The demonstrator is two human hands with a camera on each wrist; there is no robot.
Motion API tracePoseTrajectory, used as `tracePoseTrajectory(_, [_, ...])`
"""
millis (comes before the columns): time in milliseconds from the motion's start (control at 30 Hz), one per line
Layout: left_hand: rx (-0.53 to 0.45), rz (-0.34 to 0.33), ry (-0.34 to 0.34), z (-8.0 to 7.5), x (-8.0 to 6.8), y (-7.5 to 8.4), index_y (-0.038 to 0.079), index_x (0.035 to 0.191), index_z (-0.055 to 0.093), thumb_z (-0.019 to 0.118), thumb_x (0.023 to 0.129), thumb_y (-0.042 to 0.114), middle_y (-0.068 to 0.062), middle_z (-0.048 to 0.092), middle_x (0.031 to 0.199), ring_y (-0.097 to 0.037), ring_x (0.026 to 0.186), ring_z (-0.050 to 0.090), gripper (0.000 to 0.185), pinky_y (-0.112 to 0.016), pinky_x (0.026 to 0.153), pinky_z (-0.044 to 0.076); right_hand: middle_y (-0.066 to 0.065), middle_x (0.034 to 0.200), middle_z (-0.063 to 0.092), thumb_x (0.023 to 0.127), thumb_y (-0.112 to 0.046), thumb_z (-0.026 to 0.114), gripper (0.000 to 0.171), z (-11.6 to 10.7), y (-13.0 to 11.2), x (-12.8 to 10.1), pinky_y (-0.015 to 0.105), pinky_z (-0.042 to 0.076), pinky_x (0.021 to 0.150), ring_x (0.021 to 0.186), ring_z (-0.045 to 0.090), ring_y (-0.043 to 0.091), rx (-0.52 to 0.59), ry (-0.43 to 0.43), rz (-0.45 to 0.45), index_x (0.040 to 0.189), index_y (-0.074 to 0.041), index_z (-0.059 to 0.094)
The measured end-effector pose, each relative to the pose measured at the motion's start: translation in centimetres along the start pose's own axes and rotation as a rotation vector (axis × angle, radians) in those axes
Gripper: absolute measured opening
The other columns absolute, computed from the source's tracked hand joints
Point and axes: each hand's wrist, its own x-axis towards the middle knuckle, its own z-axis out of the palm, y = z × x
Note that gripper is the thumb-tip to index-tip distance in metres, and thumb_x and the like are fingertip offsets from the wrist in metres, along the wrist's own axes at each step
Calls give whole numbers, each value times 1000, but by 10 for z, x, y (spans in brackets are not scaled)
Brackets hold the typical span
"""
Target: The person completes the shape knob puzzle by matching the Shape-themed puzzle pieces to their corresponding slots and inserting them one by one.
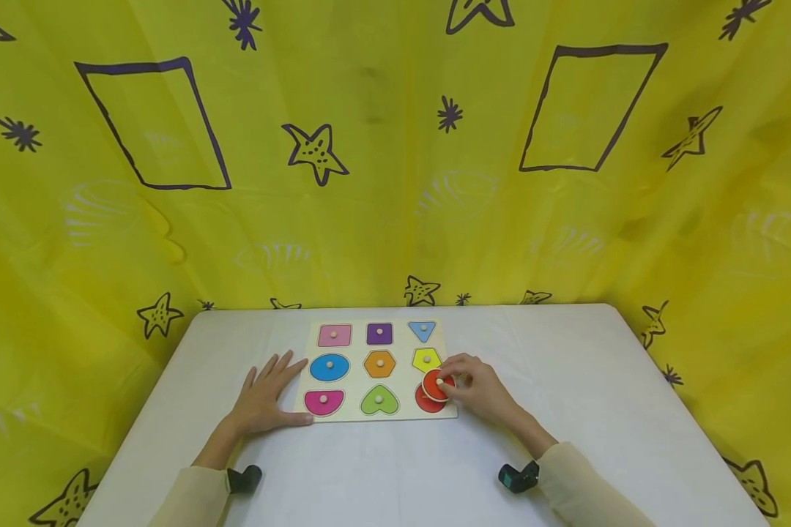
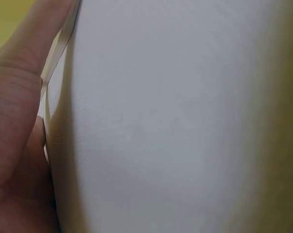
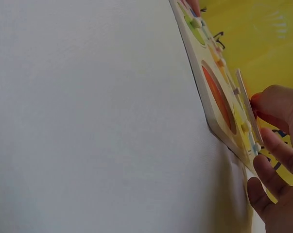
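Red round piece (image 1: 436,385) is pinched by its little peg in the fingers of the right hand (image 1: 477,388), held tilted just above the red round recess (image 1: 428,402) at the near right corner of the puzzle board (image 1: 403,414). In the right wrist view the piece (image 3: 247,110) shows edge-on, lifted clear of the recess (image 3: 217,99), with the fingertips (image 3: 272,104) curled round its far side.

Eight other pieces sit flat in their recesses on the board: a pink square (image 1: 334,335), a purple square (image 1: 379,334) and a blue triangle (image 1: 422,331) along the far row; a blue oval (image 1: 329,367), an orange hexagon (image 1: 379,363) and a yellow pentagon (image 1: 426,359) in the middle row; a pink half-circle (image 1: 324,402) and a green heart (image 1: 379,400) in the near row beside the red recess.

Left hand (image 1: 266,395) lies flat on the white counter (image 1: 567,380), fingers spread and straight, its thumb touching the board's near left edge; it holds nothing. A small black device sits at each wrist (image 1: 244,479), below cream sleeves. A yellow cloth with dark stars and outlined shapes (image 1: 395,146) hangs behind and around the counter.

The left wrist view shows only part of the palm (image 2: 15,121), a sliver of the board's edge (image 2: 59,48) and bare counter, blurred.
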Motion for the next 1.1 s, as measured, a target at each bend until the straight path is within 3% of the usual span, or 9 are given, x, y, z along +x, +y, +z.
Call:
tracePoseTrajectory(200, [0, -4, -2, -1, 0, -1, 17, 157, 44, 80, 68, 70, -22, 29, 165, -49, 152, 16, 110, -76, 116, 3, -6, 113, 70, 88, -17, 83, 11, 9, 3, -2, 31, 50, 82, 106, 56, 18, -24, -27, -20, 95, -25, 80])
tracePoseTrajectory(467, [13, -16, -8, -4, 0, 1, 18, 157, 43, 81, 70, 69, -21, 29, 166, -49, 152, 16, 108, -75, 117, 3, -5, 112, 72, 86, -15, 84, 12, 16, 6, -4, 30, 43, 75, 98, 51, 16, -45, 8, -77, 92, -25, 80])
tracePoseTrajectory(1100, [10, -16, -7, -3, 1, 1, 17, 157, 44, 81, 69, 68, -21, 29, 165, -49, 152, 16, 108, -76, 116, 3, -7, 111, 69, 85, -15, 85, 12, 22, 7, -6, 37, 42, 85, 103, 47, 17, -72, 0, -96, 89, -25, 80])
